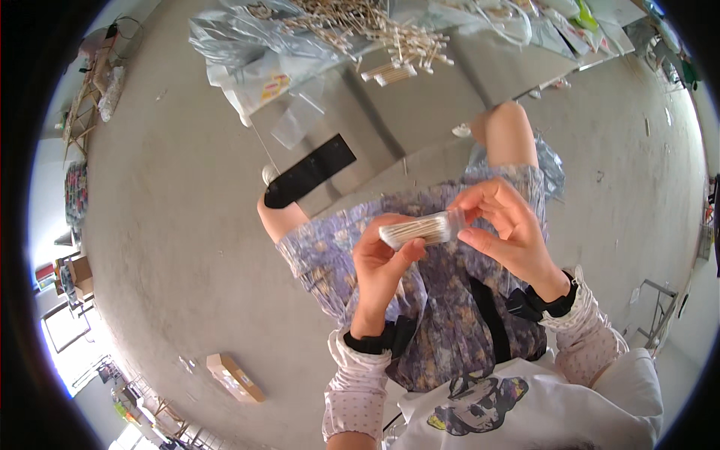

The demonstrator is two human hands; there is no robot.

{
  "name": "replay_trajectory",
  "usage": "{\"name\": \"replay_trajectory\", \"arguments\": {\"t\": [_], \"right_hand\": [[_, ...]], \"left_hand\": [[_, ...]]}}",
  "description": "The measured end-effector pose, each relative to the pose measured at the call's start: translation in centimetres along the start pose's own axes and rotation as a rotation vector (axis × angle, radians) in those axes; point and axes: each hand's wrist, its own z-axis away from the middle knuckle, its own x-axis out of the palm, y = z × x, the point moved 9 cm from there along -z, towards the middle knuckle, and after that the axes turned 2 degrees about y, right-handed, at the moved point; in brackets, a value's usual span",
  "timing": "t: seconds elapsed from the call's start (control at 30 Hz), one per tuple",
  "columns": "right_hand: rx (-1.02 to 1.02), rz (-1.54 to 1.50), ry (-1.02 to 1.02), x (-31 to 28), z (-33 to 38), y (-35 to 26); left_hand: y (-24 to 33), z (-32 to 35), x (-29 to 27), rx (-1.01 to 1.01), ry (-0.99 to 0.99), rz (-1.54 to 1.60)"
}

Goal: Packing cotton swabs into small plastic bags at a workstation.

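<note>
Over my lap, my left hand [377, 268] is closed around a small clear plastic bag of cotton swabs [417, 231], its thumb pressing the near side. The swabs lie side by side, with white tips and pale sticks. At the bag's right end, my right hand [516, 231] pinches the clear plastic edge between thumb and fingers. Whether that end is sealed cannot be made out. Beyond my knees, a heap of loose cotton swabs [409, 39] lies on the table, with a few small rows of swabs [390, 73] at its near side.
The grey table [442, 101] stands in front of my knees. On it are a crumpled plastic sack [240, 45], an empty-looking clear bag [298, 120] and a black strip [315, 169] at the near left edge. A cardboard box [234, 377] lies on the floor to the left.
</note>
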Motion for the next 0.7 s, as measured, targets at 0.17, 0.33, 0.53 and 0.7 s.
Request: {"name": "replay_trajectory", "arguments": {"t": [0.17,0.33,0.53,0.7], "right_hand": [[0.092,-0.056,0.005,2.2,1.2,1.3],[0.230,-0.233,-0.074,2.9,2.4,2.4],[0.103,0.126,-0.143,1.9,3.2,0.3],[0.086,0.233,-0.115,1.0,3.9,0.2]], "left_hand": [[1.7,3.8,0.9,-0.006,0.073,-0.212],[5.0,4.9,2.9,0.231,0.029,-0.570],[7.2,4.8,5.1,0.377,-0.030,-0.772],[7.6,4.1,6.9,0.373,-0.092,-0.847]]}}
